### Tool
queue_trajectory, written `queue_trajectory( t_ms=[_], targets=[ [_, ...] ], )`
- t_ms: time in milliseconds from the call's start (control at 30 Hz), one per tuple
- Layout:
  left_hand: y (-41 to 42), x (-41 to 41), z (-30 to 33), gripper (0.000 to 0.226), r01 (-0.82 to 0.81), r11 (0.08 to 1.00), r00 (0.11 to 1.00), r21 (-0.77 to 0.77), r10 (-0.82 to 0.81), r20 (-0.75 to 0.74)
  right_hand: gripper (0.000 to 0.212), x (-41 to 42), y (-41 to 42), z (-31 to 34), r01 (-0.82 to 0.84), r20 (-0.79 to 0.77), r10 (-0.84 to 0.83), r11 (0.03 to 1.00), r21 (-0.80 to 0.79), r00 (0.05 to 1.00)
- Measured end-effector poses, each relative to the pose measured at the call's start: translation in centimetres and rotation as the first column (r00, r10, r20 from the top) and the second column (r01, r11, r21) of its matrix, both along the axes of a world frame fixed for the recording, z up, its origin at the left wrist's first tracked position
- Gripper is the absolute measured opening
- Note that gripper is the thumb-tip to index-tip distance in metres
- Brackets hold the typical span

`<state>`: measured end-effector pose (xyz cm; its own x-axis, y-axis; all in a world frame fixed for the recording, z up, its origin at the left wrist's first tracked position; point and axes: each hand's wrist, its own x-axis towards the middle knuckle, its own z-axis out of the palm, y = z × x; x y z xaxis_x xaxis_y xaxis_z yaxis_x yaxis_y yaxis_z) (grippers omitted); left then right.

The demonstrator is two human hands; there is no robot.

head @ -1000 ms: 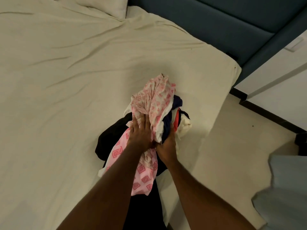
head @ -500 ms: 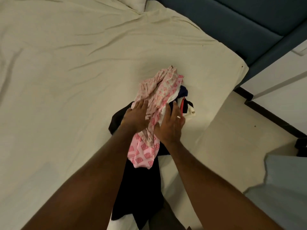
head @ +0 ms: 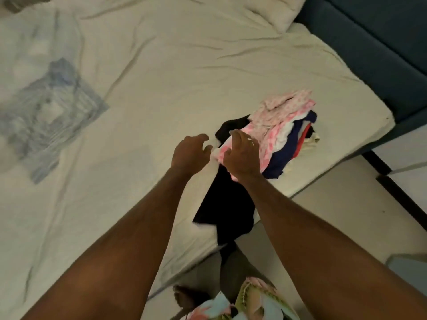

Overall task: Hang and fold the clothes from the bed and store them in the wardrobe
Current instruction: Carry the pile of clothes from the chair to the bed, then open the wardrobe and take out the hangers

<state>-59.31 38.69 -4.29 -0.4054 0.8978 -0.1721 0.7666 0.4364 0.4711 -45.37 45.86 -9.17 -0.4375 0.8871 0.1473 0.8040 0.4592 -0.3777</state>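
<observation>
A stack of clothes lies near the right edge of the bed (head: 161, 84). On top is a pink patterned garment (head: 285, 116), with navy (head: 283, 158), red and cream pieces under it. A black garment (head: 227, 199) spreads from below the stack and hangs over the bed's edge. My left hand (head: 191, 152) hovers just left of the stack, fingers loosely curled, holding nothing. Over the stack's near corner my right hand (head: 242, 154) hovers the same way, with the pink cloth's edge showing between the two hands. A blurred blue-and-white striped garment (head: 46, 114) lies flat at the left.
A pillow (head: 275, 10) sits at the head of the bed against a dark blue padded headboard (head: 369, 54). Pale floor (head: 335, 215) runs along the bed's right side, with a white unit with a dark base (head: 406, 181) beyond. My foot (head: 184, 296) stands by the bed.
Both hands have lifted off the stack and pulled back toward me, fingers now loosely curled. The view has swung left, bringing the striped garment into sight.
</observation>
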Motion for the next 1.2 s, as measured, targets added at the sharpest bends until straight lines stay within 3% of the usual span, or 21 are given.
queue_trajectory(
  t_ms=[233, 433, 633, 800, 1033, 1200],
  targets=[
    [-22.8, -6.3, 3.7, 0.017, -0.333, 0.934, 0.943, 0.132, 0.334, 0.015, 0.045, -9.0, -17.6, 2.4, -0.355, -0.021, 0.360, 0.927, 0.124, 0.933],
    [-42.3, -11.2, 6.9, 0.016, -0.629, 0.762, 0.770, 0.152, 0.638, -0.010, 0.034, -18.2, -34.2, 6.2, -0.638, 0.043, 0.637, 0.770, -0.003, 0.770],
    [-60.6, -12.6, 9.7, 0.017, -0.855, 0.485, 0.490, 0.184, 0.871, -0.021, 0.018, -25.6, -51.7, 9.2, -0.879, 0.144, 0.874, 0.475, -0.040, 0.465],
    [-74.9, -12.3, 11.5, 0.017, -0.955, 0.200, 0.197, 0.218, 0.980, -0.037, 0.015, -30.1, -66.3, 11.2, -0.982, 0.154, 0.973, 0.183, -0.046, 0.174],
    [-92.4, -10.3, 13.2, 0.018, -0.946, -0.187, -0.199, 0.264, 0.980, -0.018, 0.014, -33.9, -85.6, 12.9, -0.981, 0.094, 0.976, -0.196, 0.004, -0.195],
    [-103.4, -11.1, 14.0, 0.022, -0.906, -0.328, -0.352, 0.267, 0.935, -0.047, 0.009, -36.1, -98.6, 13.4, -0.925, -0.078, 0.932, -0.336, 0.179, -0.354]
  ],
)
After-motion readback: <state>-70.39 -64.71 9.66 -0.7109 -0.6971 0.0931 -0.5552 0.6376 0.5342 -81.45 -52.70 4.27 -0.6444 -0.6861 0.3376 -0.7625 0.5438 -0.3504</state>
